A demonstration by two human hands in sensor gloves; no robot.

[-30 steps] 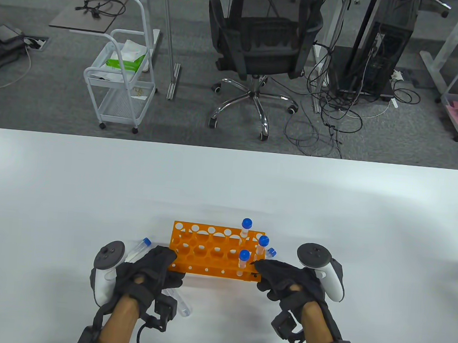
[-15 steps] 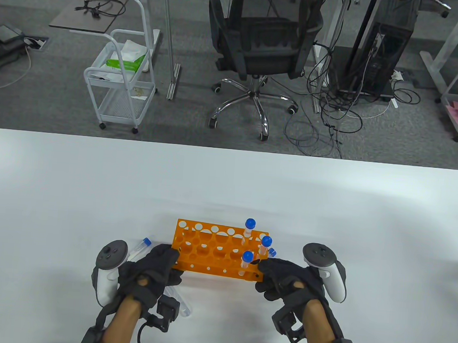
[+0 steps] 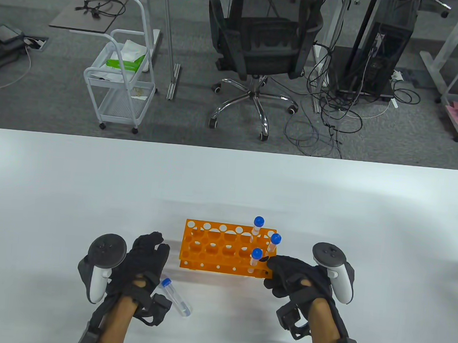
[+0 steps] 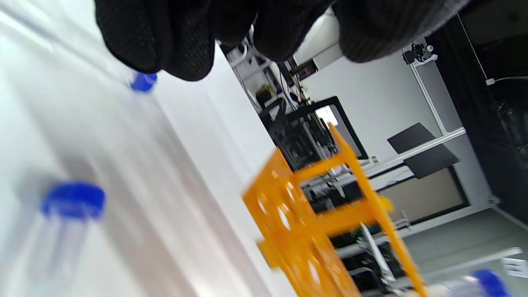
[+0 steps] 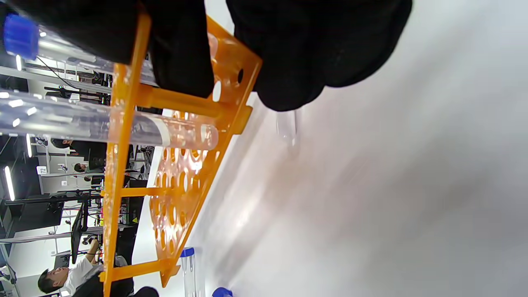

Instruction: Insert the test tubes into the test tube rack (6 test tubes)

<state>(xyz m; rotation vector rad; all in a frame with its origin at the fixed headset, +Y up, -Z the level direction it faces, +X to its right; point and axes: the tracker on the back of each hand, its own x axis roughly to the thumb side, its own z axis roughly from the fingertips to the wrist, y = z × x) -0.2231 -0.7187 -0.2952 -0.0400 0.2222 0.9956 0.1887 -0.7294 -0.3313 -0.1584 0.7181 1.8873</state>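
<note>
Gripping the near right corner of the orange test tube rack (image 3: pixel 227 248), the right hand (image 3: pixel 294 277) has its fingers curled around the rack's end. Three blue-capped test tubes (image 3: pixel 256 231) stand upright in holes at the rack's right end. The left hand (image 3: pixel 145 258) is apart from the rack, on its left, fingers relaxed and holding nothing. One loose test tube (image 3: pixel 175 298) lies on the white table (image 3: pixel 53 189) just beside the left wrist.

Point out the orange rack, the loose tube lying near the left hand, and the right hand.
orange rack (image 3: pixel 214 253), table view, front face.
loose tube (image 3: pixel 175 297), table view, clear body.
right hand (image 3: pixel 290 275), table view, back of the glove.
</note>
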